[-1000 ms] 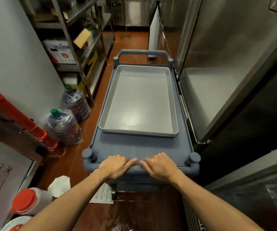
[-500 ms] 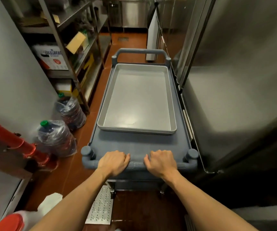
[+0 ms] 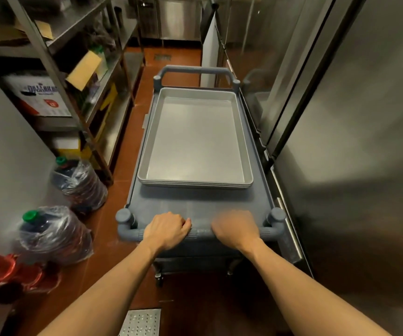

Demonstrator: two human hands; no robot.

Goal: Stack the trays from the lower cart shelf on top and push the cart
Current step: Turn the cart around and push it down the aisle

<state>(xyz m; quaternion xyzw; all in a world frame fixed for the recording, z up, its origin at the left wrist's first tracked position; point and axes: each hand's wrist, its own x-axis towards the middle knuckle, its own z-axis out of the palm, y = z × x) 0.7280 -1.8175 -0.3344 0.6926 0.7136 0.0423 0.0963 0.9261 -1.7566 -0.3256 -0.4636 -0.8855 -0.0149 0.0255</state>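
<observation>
A grey plastic cart (image 3: pixel 197 206) stands in a narrow aisle ahead of me. On its top shelf lies a stack of silver metal trays (image 3: pixel 197 184), nested one in another, pushed toward the far end. My left hand (image 3: pixel 167 230) is wrapped over the near handle bar (image 3: pixel 199 234), left of centre. On the same bar, right of centre, sits my right hand (image 3: pixel 235 230), blurred by motion. The cart's lower shelf is hidden under the top.
Steel shelving (image 3: pixel 72 76) with boxes lines the left side. Two plastic-wrapped water jugs (image 3: pixel 79 183) (image 3: pixel 50 234) stand on the red-brown floor at its foot. Tall stainless fridge doors (image 3: pixel 355 132) close in the right. A red pipe (image 3: pixel 14 270) is at lower left, a floor drain grate (image 3: pixel 142 322) behind the cart.
The cart has rolled forward down the aisle with both hands on its handle. The jugs, red pipe and drain grate have slid back toward me; the fridge doors now fill the right.
</observation>
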